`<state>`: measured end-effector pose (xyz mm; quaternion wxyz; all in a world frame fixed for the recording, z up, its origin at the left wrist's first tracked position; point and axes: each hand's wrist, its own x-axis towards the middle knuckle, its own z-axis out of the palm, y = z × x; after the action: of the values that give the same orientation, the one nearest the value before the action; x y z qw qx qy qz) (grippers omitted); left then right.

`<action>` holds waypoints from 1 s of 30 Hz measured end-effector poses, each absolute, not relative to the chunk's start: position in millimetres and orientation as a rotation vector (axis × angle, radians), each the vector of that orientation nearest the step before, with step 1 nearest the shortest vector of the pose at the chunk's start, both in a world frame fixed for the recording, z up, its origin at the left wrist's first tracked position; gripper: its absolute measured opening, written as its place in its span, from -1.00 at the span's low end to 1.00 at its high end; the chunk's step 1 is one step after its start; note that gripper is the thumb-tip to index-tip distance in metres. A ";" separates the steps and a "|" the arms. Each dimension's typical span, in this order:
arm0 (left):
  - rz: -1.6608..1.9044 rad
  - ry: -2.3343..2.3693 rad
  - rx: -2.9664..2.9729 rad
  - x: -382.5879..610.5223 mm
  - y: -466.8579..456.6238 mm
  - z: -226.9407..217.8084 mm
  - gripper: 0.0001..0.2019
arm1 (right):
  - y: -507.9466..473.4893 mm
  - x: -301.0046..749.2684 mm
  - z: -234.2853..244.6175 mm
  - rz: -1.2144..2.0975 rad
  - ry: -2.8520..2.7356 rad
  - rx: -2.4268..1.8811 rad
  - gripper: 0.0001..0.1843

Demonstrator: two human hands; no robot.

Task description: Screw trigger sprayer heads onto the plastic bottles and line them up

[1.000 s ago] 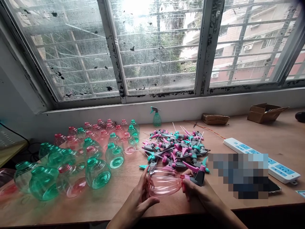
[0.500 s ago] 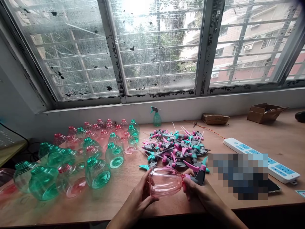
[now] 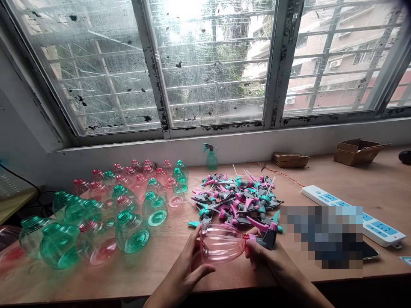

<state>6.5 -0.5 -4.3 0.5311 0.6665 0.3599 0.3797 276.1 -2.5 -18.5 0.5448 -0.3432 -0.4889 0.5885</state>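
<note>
A clear pink plastic bottle (image 3: pixel 221 243) lies on its side near the front edge of the wooden table (image 3: pixel 369 188). My left hand (image 3: pixel 188 267) wraps around its base end. My right hand (image 3: pixel 265 259) grips the neck, where a pink and grey trigger spray head (image 3: pixel 266 236) sits on the bottle. Just behind lies a pile of loose spray heads (image 3: pixel 236 199) in pink, teal and grey.
Several open green and pink bottles (image 3: pixel 105 209) crowd the table's left side. One finished green spray bottle (image 3: pixel 211 157) stands by the window wall. A white power strip (image 3: pixel 353 214), a phone, a blurred patch and two cardboard boxes (image 3: pixel 356 150) lie to the right.
Both hands stay on the pink bottle and spray head; the bottle has turned slightly in my grip. Nothing else moved.
</note>
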 end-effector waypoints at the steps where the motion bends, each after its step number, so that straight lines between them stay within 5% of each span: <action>1: 0.908 0.843 1.578 7.2 -1.2 -2.5 -0.03 | -2.7 275.8 -18.4 1.391 -1.156 -0.817 -0.63; 12: 0.860 0.886 1.643 3.7 1.7 -1.7 -0.01 | -4.5 278.1 -18.5 1.417 -1.136 -0.825 -0.61; 16: 0.882 0.908 1.644 6.9 0.6 -1.4 -0.14 | -4.5 277.4 -19.2 1.412 -1.135 -0.815 -0.62; 22: 0.859 0.926 1.542 5.1 -0.5 -8.2 0.13 | -5.3 277.2 -16.2 1.396 -1.174 -0.830 -0.61; 30: 0.868 0.908 1.594 8.7 -0.5 0.9 0.10 | -5.0 276.2 -14.2 1.382 -1.162 -0.865 -0.58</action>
<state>8.7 -0.5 0.9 0.5279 0.6671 0.3799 0.3632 276.2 -5.0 -14.2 0.5393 -0.3638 -0.4887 0.5814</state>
